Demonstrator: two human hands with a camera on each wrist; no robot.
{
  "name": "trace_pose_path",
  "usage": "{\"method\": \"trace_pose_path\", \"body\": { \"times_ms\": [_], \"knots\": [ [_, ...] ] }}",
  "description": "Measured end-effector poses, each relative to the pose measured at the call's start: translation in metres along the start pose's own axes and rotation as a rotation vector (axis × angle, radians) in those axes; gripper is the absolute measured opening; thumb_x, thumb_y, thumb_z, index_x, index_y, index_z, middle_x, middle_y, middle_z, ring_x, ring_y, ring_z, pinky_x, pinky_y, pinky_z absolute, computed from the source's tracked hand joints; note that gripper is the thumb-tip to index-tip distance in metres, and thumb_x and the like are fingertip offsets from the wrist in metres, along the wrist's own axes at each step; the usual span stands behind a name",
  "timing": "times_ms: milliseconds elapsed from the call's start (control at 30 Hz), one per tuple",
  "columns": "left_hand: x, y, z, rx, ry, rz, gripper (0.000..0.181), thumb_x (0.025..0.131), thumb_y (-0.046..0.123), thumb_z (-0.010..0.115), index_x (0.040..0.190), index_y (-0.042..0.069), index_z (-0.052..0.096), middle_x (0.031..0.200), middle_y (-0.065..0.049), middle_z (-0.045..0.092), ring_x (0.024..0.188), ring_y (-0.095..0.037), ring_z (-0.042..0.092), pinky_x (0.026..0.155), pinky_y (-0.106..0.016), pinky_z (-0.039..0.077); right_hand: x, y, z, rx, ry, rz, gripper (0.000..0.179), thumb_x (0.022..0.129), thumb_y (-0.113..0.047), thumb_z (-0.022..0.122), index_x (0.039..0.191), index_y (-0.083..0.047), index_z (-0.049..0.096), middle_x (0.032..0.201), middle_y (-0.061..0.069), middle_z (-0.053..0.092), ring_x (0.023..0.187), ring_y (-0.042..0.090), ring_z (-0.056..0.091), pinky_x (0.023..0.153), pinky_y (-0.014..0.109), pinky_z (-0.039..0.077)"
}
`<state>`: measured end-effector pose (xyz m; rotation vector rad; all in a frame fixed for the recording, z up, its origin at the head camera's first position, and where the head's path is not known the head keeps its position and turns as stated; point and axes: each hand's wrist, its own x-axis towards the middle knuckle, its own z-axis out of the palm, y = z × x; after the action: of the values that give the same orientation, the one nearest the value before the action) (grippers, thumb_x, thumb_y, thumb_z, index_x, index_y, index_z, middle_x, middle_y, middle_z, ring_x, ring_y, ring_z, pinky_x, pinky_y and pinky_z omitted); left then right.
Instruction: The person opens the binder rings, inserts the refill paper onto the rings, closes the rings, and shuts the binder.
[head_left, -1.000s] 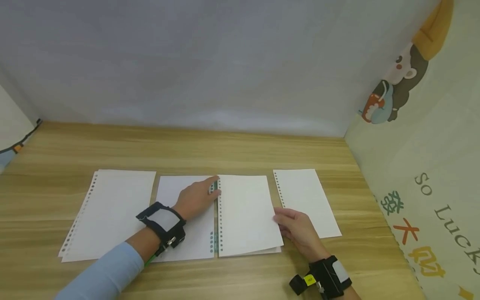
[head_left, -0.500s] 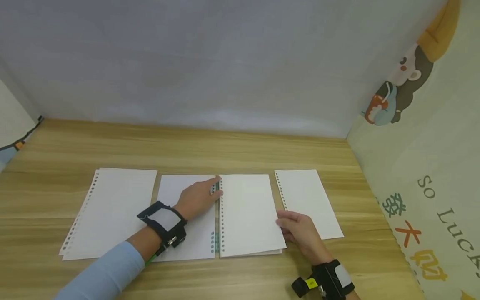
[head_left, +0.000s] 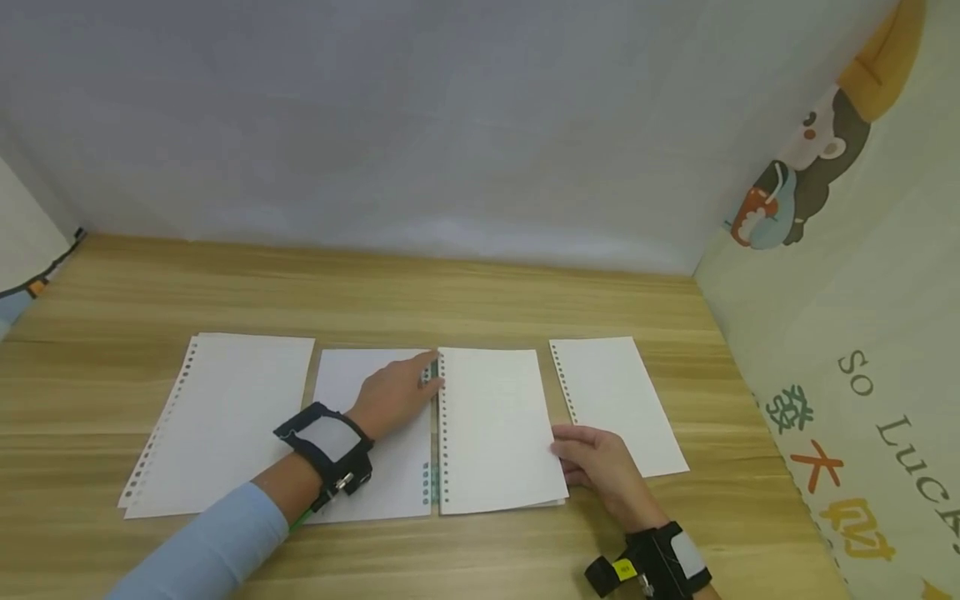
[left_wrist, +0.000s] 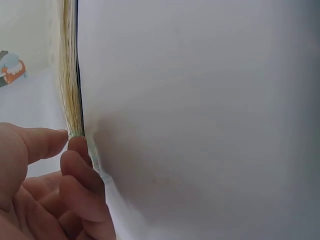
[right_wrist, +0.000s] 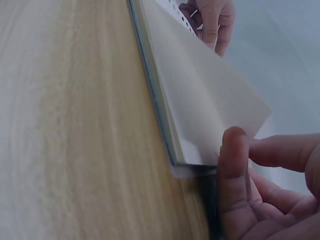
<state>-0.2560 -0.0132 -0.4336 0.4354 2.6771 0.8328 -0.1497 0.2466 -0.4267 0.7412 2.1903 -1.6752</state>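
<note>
An open loose-leaf binder lies mid-table, a white left page [head_left: 375, 500] on one side and a stack topped by a punched loose-leaf sheet [head_left: 491, 425] on the other. Greenish marks show along its spine [head_left: 435, 479]. My left hand [head_left: 393, 400] reaches across the left page, its thumb and fingers at the upper punched edge of that sheet; the contact is partly hidden. With thumb and fingers my right hand [head_left: 600, 467] pinches the sheet's right edge. In the right wrist view, the top sheet [right_wrist: 200, 85] stands raised from the pages beneath, its corner near my right fingertips [right_wrist: 235, 145].
Several punched sheets [head_left: 225, 417] overlap at the left, partly under my left forearm. Another punched sheet [head_left: 611, 392] lies at the right, behind my right hand. The wooden table [head_left: 390, 292] meets a pale backdrop [head_left: 375, 150] at the back and a printed cloth [head_left: 832, 333] on the right.
The top sheet's lower right corner has come down slightly, covering more of the pages underneath. My right hand has shifted a little towards me with it; the left hand stays at the spine.
</note>
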Motion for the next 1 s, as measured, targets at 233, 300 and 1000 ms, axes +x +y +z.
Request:
{"method": "trace_pose_path", "body": {
  "times_ms": [233,300,1000],
  "knots": [
    [0.0003,0.0022,-0.0009,0.008,0.010,0.005,0.049,0.095,0.030,0.052,0.138,0.008,0.044,0.130,-0.015,0.057,0.108,-0.029,0.061,0.083,-0.041,0.050,-0.0013,0.0013,-0.0001,-0.011,0.021,-0.014,0.034,0.085,-0.009,0.065,0.116,0.002,0.061,0.082,0.004,0.068,0.068,0.014,0.058,0.062,0.026,0.051],
    [-0.0001,0.0024,-0.0012,0.008,0.036,0.008,0.047,0.094,0.029,0.053,0.136,0.008,0.047,0.126,-0.014,0.060,0.104,-0.027,0.063,0.081,-0.040,0.051,-0.0013,0.0012,-0.0006,-0.003,0.021,-0.015,0.034,0.085,-0.009,0.065,0.116,0.002,0.061,0.081,0.004,0.068,0.067,0.013,0.059,0.062,0.025,0.051],
    [-0.0005,0.0065,-0.0032,0.033,0.046,0.020,0.032,0.092,0.024,0.058,0.121,0.012,0.063,0.119,-0.011,0.065,0.078,-0.015,0.058,0.053,-0.022,0.035,-0.0045,0.0007,-0.0036,0.052,-0.030,-0.004,0.035,0.089,-0.014,0.062,0.120,0.001,0.059,0.085,0.002,0.065,0.072,0.013,0.058,0.064,0.025,0.050]
  ]
}}
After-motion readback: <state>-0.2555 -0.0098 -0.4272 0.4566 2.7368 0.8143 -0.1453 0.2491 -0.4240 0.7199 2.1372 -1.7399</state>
